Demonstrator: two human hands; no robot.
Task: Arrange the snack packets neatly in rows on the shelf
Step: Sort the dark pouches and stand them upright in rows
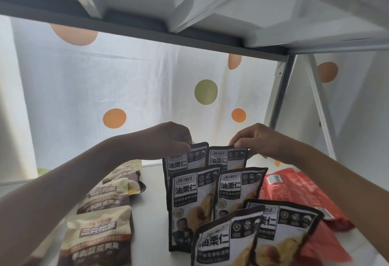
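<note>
Head view, left hand (pixel 168 139) and right hand (pixel 259 139) pinching upright black-and-white packets (pixel 228 157).

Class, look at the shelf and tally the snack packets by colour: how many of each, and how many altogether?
Black-and-white packets: 6
Cream-and-brown packets: 4
Red packets: at least 3, overlapping and hard to separate
Total: at least 13

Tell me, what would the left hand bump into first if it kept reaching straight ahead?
Probably the spotted curtain behind the shelf. The left hand pinches the back-left black packet and points toward the back, though depth is hard to judge.
</note>
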